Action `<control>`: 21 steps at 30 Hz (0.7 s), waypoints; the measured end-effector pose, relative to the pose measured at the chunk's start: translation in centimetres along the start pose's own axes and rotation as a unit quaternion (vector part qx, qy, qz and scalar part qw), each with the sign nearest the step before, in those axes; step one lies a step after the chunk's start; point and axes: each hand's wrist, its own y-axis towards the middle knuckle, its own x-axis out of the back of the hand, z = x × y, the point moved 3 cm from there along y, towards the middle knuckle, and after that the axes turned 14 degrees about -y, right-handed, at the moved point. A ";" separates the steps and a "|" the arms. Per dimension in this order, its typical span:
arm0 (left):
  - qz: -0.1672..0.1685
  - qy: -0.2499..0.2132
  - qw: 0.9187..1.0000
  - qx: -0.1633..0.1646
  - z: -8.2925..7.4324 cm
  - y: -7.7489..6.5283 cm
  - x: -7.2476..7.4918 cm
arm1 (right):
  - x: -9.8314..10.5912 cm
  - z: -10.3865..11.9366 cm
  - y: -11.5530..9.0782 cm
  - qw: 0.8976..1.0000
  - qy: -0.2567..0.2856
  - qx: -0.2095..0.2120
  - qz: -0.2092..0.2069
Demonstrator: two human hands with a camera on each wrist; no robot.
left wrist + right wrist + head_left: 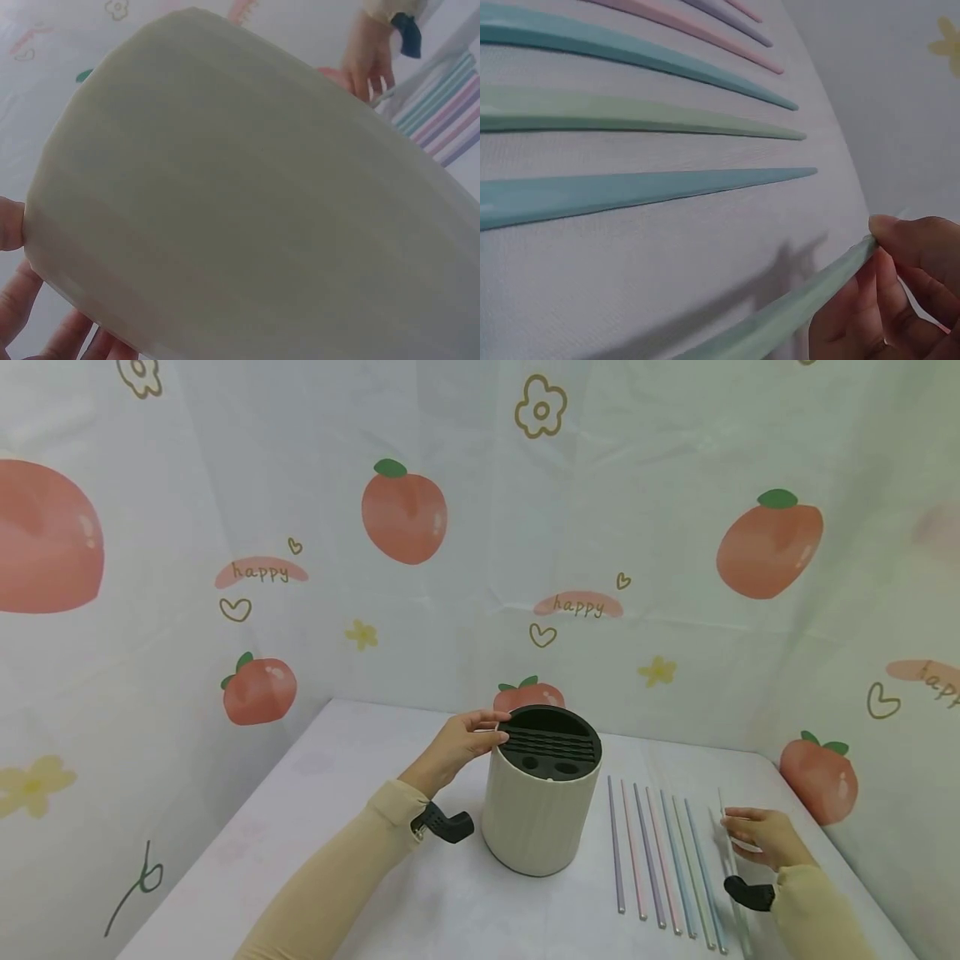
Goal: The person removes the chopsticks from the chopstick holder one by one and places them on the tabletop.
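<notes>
A pale ribbed cylindrical holder [542,827] stands upright, its dark top [551,743] cut with slots, round holes and one large opening. My left hand [456,743] rests against its upper left side, thumb and fingertips at the rim. In the left wrist view the holder's wall [225,187] fills most of the picture. To the right, my right hand [767,837] pinches a pale green chopstick [780,319] near its thin end, between thumb and fingers. That chopstick slants above its shadow on the table. Beside it lies a row of pastel chopsticks [651,852].
The row holds several purple, pink, blue and green chopsticks, lying roughly parallel, thin ends away from me. A white cloth covers the table [352,760]. Behind and at both sides hangs a white curtain [465,635] printed with peaches, flowers and hearts.
</notes>
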 end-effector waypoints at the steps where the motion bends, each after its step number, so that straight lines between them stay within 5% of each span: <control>1: 0.000 -0.001 1.000 0.000 0.0 0.0 0.0 | -0.2 -0.2 0.1 1.000 0.000 -0.003 -0.002; 21: -0.004 0.007 1.000 -0.002 -0.1 -0.1 0.0 | -2.2 -1.1 1.7 0.993 -0.107 -0.002 -0.042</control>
